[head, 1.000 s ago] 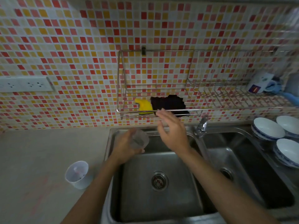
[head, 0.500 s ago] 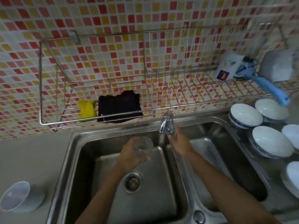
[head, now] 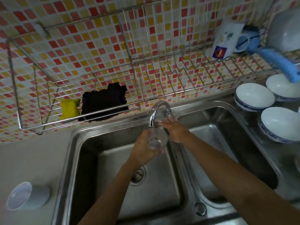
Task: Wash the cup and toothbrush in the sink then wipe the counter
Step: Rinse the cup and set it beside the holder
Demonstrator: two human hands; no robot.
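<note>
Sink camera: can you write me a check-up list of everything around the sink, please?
Surface: pale counter left of a steel double sink.
Job's things: clear cup held under the faucet over the left basin; white cup on the counter, left of the sink.
Clutter: yellow sponge and black cloth in the wire rack; blue brush on the rack's right end; white bowls right of the sink.
Hands: left hand grips the clear cup; right hand is behind the faucet, grip unclear.
Cables: nothing seen.
Surroundings: red and yellow tile wall.
</note>
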